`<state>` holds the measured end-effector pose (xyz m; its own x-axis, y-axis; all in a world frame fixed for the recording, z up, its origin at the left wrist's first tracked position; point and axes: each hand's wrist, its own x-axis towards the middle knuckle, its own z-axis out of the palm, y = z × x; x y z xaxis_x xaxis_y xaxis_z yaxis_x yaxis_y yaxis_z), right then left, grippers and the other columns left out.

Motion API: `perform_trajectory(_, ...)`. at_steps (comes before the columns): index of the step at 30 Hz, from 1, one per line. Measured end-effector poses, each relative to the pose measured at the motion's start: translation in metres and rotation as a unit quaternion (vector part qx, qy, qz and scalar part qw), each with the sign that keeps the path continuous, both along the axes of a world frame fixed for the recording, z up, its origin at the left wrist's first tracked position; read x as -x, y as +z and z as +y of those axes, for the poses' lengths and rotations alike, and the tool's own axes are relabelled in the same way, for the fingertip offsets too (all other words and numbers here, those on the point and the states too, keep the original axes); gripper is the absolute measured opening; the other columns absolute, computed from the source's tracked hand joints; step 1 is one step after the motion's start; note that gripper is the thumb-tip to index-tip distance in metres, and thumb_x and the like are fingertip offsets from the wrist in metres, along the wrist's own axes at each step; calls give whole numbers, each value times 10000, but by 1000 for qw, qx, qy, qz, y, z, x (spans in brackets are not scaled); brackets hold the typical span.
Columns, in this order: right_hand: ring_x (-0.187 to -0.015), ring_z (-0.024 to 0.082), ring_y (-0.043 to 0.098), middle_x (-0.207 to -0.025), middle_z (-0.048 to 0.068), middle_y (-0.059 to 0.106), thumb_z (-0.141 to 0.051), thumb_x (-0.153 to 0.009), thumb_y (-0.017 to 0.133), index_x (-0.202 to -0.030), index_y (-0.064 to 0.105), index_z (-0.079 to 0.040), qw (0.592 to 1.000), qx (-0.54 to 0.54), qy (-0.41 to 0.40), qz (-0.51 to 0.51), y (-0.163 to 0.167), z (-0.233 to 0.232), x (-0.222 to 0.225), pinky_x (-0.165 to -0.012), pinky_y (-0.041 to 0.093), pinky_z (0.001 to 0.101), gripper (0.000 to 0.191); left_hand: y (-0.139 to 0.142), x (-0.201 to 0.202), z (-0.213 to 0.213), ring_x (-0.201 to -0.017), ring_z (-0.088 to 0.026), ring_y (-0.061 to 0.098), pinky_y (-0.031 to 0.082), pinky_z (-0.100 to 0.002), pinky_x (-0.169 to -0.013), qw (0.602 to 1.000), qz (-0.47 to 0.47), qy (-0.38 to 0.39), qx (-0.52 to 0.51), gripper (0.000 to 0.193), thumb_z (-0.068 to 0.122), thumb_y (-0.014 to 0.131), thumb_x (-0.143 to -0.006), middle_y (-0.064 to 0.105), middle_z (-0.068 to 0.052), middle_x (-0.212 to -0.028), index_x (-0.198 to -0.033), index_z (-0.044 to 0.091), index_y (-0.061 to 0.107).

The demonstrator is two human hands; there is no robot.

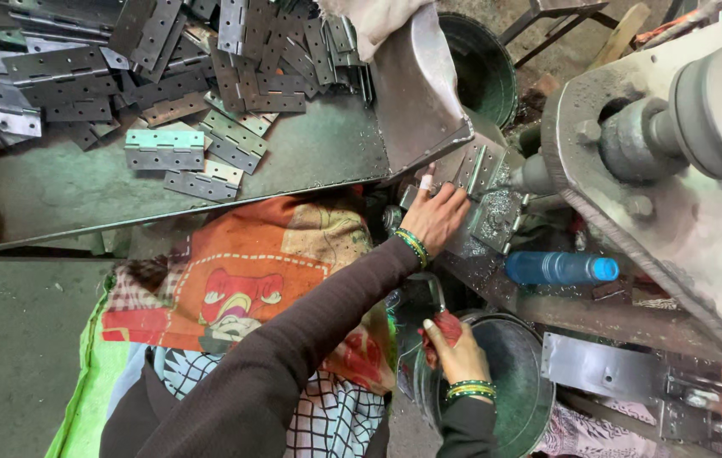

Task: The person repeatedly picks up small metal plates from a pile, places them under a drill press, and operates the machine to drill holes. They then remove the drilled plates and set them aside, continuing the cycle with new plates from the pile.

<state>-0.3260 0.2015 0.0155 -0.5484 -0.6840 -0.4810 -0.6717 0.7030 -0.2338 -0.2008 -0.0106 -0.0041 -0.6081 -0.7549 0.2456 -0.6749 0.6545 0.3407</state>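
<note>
Head view: a person sits at a metalworking bench, looking down on both arms, a heap of hinges and a heavy machine.
Left hand [439, 214]: laid flat, fingers spread, pressing a hinge [473, 170] down on the machine's small work plate [497, 222], right beside the spindle [539, 174]. One fingertip is wrapped in a white bandage.
Right hand [456, 349]: closed round a red-wrapped lever [439, 318] just above the rim of a metal bucket [505, 373].
Where the work piece is: the hinge lies open under the left fingers, at the foot of the sloping chute [416, 85].
Risk, fingers: they rest very near the spindle; I judge a slip of the hinge or an early pull on the lever could catch them.
Risk, shavings: metal chips cover the work plate; bare skin pressing there could be cut.
Risk, sleeve: the long dark sleeve [310, 339] and bangles [413, 246] pass close to the machine and might snag.
Risk, bottle: the blue bottle [558, 268] lies on its side on the ledge, near the edge; a knock could roll it off.
Count, hands: two, both the person's own.
Count, hinges: one under the hand; the pile [166, 76] on the bench is too many and too overlapped to count.
Count, buckets: two, one by the right hand, one green bucket [480, 64] beyond the chute.
Count, bottles: one.
</note>
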Motion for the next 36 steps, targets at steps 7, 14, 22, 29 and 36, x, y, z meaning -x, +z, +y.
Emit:
perform_trajectory(7,-995,424,742,-1023,234,768,-795,-781,575,-1305,611,-153,995,-68,28,65,30,-11,-3,-879,552,488,829,-33,46,-16,-1471,-275,362,191,-582,-1197,991,70,107,46,662,378,533,-888,453,-92,-1535,-1476,73,508)
perform_trajectory(14,-589,315,752,-769,195,781,-771,-747,619,-1207,652,-69,997,-71,11,30,6,-15,-6,-646,585,418,841,-57,-64,12,-1537,-249,309,192,-674,-1216,989,104,-21,104,493,364,573,-926,461,-5,-1591,-1402,241,608)
perform_trajectory(22,-533,304,738,-677,168,754,-783,-718,646,-1262,620,-39,997,-68,7,24,-16,-13,7,-573,578,409,922,-49,-273,-24,-1392,-249,480,411,-554,-1045,994,79,69,-4,367,253,692,-878,686,-18,-1307,-1244,275,699)
perform_trajectory(29,-525,303,737,-678,182,755,-797,-717,619,-1311,611,-68,997,-72,16,36,-18,-10,11,-583,567,405,941,-62,-318,-67,-1295,-399,517,414,-725,-945,862,-47,504,33,831,547,831,-581,629,-143,-1188,-1258,97,655)
perform_trajectory(36,-532,309,738,-673,204,768,-805,-716,608,-1318,608,-71,995,-89,13,50,-17,-12,7,-594,579,432,949,-78,-309,-76,-1284,-342,476,427,-677,-964,893,-18,449,-4,467,256,848,-721,624,-85,-1193,-1117,110,649)
